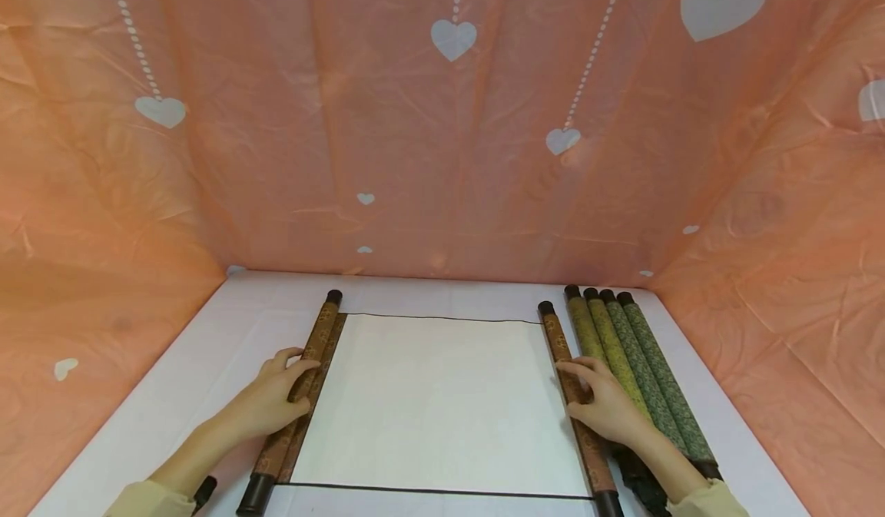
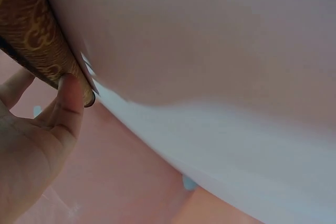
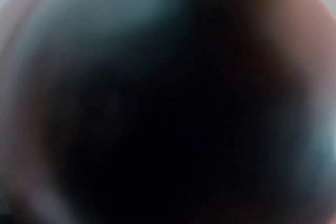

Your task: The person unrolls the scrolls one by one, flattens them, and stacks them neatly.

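A scroll lies partly unrolled on the white table, its blank white sheet (image 1: 435,402) framed by thin dark lines. Brown patterned rolls with black end knobs border it on both sides. My left hand (image 1: 266,398) grips the left roll (image 1: 323,331), thumb toward the sheet and fingers over the top. The left wrist view shows the same hand (image 2: 39,140) with fingers against the gold-patterned roll (image 2: 37,24). Across the sheet, my right hand (image 1: 608,408) holds the right roll (image 1: 553,331) between thumb and fingers. A dark blur fills most of the right wrist view.
Several rolled scrolls, yellow-green (image 1: 615,340) and dark green (image 1: 667,386), lie side by side right of the open one, partly behind the right forearm. An orange curtain (image 1: 415,140) with white hearts encloses the white table (image 1: 207,356) at the back and sides.
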Demonstrator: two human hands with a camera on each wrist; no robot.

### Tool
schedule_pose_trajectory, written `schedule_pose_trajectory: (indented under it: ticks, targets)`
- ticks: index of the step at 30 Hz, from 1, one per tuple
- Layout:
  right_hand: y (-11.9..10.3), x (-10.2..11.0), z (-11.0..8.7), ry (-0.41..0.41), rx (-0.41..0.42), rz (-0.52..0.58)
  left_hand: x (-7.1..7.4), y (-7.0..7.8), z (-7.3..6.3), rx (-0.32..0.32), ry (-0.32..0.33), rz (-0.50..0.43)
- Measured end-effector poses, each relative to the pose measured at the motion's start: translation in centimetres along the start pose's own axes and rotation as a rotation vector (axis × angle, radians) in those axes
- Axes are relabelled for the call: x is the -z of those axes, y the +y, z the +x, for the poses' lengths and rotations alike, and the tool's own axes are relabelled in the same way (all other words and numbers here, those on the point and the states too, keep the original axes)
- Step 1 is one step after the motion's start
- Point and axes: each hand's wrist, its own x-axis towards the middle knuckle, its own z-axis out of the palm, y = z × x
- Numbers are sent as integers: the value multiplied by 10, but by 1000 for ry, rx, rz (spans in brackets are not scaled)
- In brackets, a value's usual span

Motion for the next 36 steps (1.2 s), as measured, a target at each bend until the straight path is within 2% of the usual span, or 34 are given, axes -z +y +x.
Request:
schedule_pose_trajectory:
  ticks: [10, 14, 20, 27, 36]
  targets:
    - [0, 3, 0, -15, -4, -55, 4, -2, -2, 37, -38, 18]
    - [1, 2, 2, -7, -17, -72, 6, -6, -2, 64, -63, -10]
    - [-1, 2, 3, 3, -22, -62, 6, -13, -3, 39, -39, -48]
    - [-1, 1, 1, 13, 0, -19, 9, -26, -5, 19, 4, -23]
    - [0, 3, 0, -18, -21, -49, 16, -32, -8, 26, 11, -6]
